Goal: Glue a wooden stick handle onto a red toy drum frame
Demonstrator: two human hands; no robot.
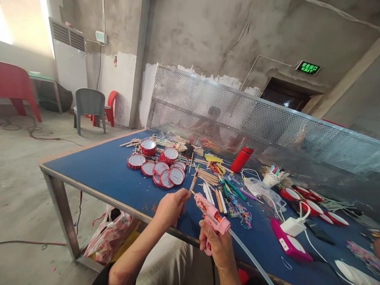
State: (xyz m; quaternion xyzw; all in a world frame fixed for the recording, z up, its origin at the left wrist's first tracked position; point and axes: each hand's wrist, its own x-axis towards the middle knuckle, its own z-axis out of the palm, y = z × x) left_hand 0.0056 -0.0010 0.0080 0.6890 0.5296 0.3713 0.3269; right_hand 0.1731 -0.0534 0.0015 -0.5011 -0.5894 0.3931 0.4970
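My left hand (173, 206) is closed in a pinch on the lower end of a narrow wooden stick (194, 178), whose upper tip is green. My right hand (219, 246) grips a pink hot glue gun (212, 213) by its handle. A long translucent glue stick (249, 253) sticks out of the gun's rear. The nozzle is close to the stick's lower end; I cannot tell whether they touch. Beyond my left hand lie several round red-rimmed discs (160, 168) with pale faces, some stacked. Flat wooden sticks (208, 175) and white markers (208, 192) lie just past the gun.
Behind the blue table (97, 170) rises a perforated metal screen (237, 114). A red bottle (241, 159) leans in view near it. To the right are a white pen cup (271, 177), a magenta power strip (289, 242) with a white charger, cables and colourful loops (242, 211).
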